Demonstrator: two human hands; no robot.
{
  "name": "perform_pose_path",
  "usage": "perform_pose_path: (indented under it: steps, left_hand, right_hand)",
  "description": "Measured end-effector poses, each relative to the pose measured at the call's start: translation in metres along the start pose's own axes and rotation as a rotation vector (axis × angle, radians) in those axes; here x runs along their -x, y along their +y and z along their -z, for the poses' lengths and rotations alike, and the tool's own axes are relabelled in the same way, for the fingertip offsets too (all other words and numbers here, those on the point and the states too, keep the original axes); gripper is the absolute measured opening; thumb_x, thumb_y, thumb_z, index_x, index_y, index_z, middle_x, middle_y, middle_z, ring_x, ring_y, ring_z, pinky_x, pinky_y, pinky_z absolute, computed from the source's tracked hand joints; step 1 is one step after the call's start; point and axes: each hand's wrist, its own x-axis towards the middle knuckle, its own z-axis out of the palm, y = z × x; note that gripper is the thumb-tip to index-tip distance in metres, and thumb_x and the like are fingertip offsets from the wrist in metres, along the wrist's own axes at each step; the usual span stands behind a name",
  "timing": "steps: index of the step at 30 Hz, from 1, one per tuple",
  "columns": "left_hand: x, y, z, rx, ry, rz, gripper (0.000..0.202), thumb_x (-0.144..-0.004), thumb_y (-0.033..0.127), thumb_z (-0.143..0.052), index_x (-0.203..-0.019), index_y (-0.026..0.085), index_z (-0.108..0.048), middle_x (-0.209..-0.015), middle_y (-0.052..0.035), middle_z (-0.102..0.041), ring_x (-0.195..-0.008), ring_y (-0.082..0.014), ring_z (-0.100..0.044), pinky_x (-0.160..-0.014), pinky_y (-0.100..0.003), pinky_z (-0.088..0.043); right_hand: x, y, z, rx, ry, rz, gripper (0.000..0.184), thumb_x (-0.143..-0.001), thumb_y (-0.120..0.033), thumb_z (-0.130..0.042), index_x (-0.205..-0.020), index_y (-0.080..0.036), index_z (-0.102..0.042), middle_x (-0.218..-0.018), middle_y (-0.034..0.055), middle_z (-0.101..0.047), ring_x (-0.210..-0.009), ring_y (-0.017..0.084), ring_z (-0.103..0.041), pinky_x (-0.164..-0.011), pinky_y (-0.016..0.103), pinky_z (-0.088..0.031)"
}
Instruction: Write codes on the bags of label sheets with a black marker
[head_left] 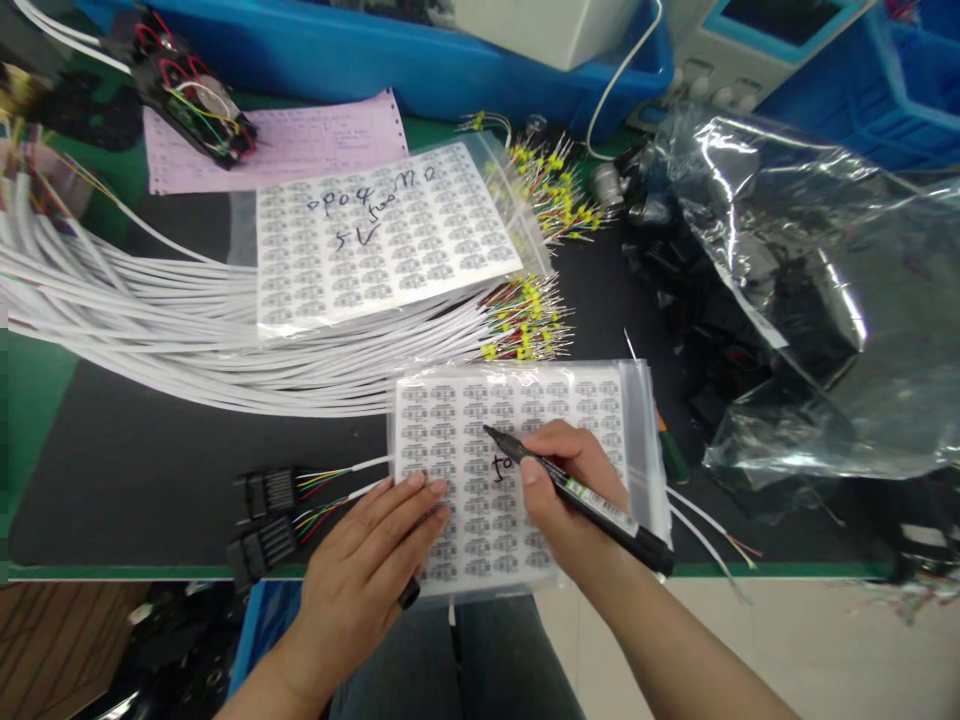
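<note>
Before you, a black mat [150, 470] covers the green-edged surface, with a long blue plastic bin [360, 60] behind and pale tiled floor [637, 670] below. The clear plastic bag with a white printed label sheet [495, 515] lies at the front edge. Your right hand [562, 525] has its grip closed on a black marker pen [592, 505], slanted over the sheet. Your left hand [367, 550] lies flat there; whether its grip holds the small black cap [409, 593], I cannot tell.

A bagged label sheet [450, 530] lies at the near edge of the table [150, 480], two connectors [266, 493] to its left, a plastic bag [877, 330] to its right. Behind it, another bagged sheet [442, 230] rests on a cable bundle [375, 375], before a bin [337, 50].
</note>
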Motion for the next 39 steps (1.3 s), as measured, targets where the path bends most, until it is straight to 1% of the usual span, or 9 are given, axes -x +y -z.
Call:
perform_pose_path:
  steps: [5, 11, 15, 21, 24, 27, 32, 39]
  left_hand:
    - [-0.0019, -0.0010, 0.0006, -0.012, 0.003, -0.015, 0.036, -0.082, 0.003, -0.048, -0.115, 0.013, -0.058, -0.118, -0.0093, -0.062, -0.122, -0.0203, -0.046, -0.106, -0.037, -0.035]
    - [-0.0018, 0.0000, 0.0011, -0.014, 0.006, 0.008, 0.033, -0.084, 0.007, -0.047, -0.114, 0.015, -0.058, -0.118, -0.0077, -0.062, -0.120, -0.0198, -0.049, -0.106, -0.036, -0.036]
    - [0.0006, -0.0001, -0.0007, 0.002, 0.008, 0.006, 0.034, -0.084, 0.006, -0.047, -0.116, 0.015, -0.057, -0.120, -0.0084, -0.061, -0.123, -0.0201, -0.046, -0.108, -0.036, -0.033]
    - [-0.0017, -0.0013, -0.0006, -0.007, 0.005, -0.014, 0.033, -0.085, 0.007, -0.046, -0.114, 0.015, -0.059, -0.118, -0.0077, -0.062, -0.121, -0.0195, -0.047, -0.107, -0.036, -0.035]
    - [-0.0016, -0.0011, 0.0009, -0.007, 0.009, -0.014, 0.033, -0.084, 0.006, -0.047, -0.115, 0.014, -0.058, -0.119, -0.0087, -0.062, -0.122, -0.0199, -0.046, -0.107, -0.037, -0.034]
    - [0.0001, -0.0010, 0.0014, -0.006, -0.004, -0.021, 0.035, -0.083, 0.005, -0.048, -0.116, 0.013, -0.057, -0.119, -0.0095, -0.061, -0.123, -0.0207, -0.045, -0.107, -0.037, -0.034]
    - [-0.0013, -0.0008, 0.0010, -0.013, 0.005, -0.009, 0.034, -0.083, 0.005, -0.048, -0.114, 0.015, -0.059, -0.117, -0.0084, -0.063, -0.120, -0.0201, -0.048, -0.105, -0.036, -0.037]
    - [-0.0042, -0.0005, 0.0024, -0.016, 0.008, -0.029, 0.033, -0.082, 0.003, -0.047, -0.112, 0.013, -0.060, -0.116, -0.0101, -0.063, -0.121, -0.0209, -0.047, -0.106, -0.035, -0.035]
  right_hand:
    - [-0.0035, -0.0003, -0.0003, 0.050, 0.027, 0.023, 0.010, -0.076, -0.016, -0.055, -0.085, -0.021, -0.053, -0.075, 0.0015, -0.056, -0.062, 0.014, -0.055, -0.054, 0.026, -0.044]
    - [-0.0066, -0.0051, 0.0009, 0.122, 0.019, 0.074, 0.011, -0.076, -0.016, -0.055, -0.086, -0.022, -0.054, -0.076, 0.0015, -0.057, -0.065, 0.014, -0.057, -0.055, 0.026, -0.047]
    - [-0.0093, -0.0079, 0.0038, 0.202, -0.033, 0.086, 0.011, -0.076, -0.017, -0.053, -0.086, -0.022, -0.056, -0.074, 0.0016, -0.059, -0.065, 0.015, -0.058, -0.056, 0.027, -0.047]
    - [-0.0087, -0.0020, 0.0064, 0.116, 0.008, 0.111, 0.011, -0.076, -0.014, -0.054, -0.084, -0.021, -0.057, -0.074, 0.0013, -0.058, -0.064, 0.014, -0.057, -0.056, 0.026, -0.046]
    - [-0.0084, -0.0006, 0.0068, 0.104, -0.032, 0.125, 0.012, -0.075, -0.013, -0.054, -0.084, -0.021, -0.057, -0.074, 0.0014, -0.058, -0.065, 0.014, -0.057, -0.058, 0.027, -0.047]
    - [-0.0092, -0.0025, 0.0070, 0.126, -0.072, 0.154, 0.012, -0.074, -0.014, -0.055, -0.083, -0.021, -0.057, -0.072, 0.0012, -0.059, -0.063, 0.015, -0.058, -0.056, 0.027, -0.047]
    - [-0.0108, -0.0079, 0.0069, 0.176, -0.090, 0.157, 0.011, -0.074, -0.016, -0.055, -0.082, -0.022, -0.058, -0.069, 0.0006, -0.061, -0.059, 0.014, -0.059, -0.052, 0.025, -0.047]
    - [-0.0095, -0.0068, 0.0052, 0.200, -0.111, 0.144, 0.012, -0.076, -0.016, -0.056, -0.086, -0.022, -0.058, -0.074, 0.0014, -0.062, -0.065, 0.016, -0.062, -0.057, 0.028, -0.050]
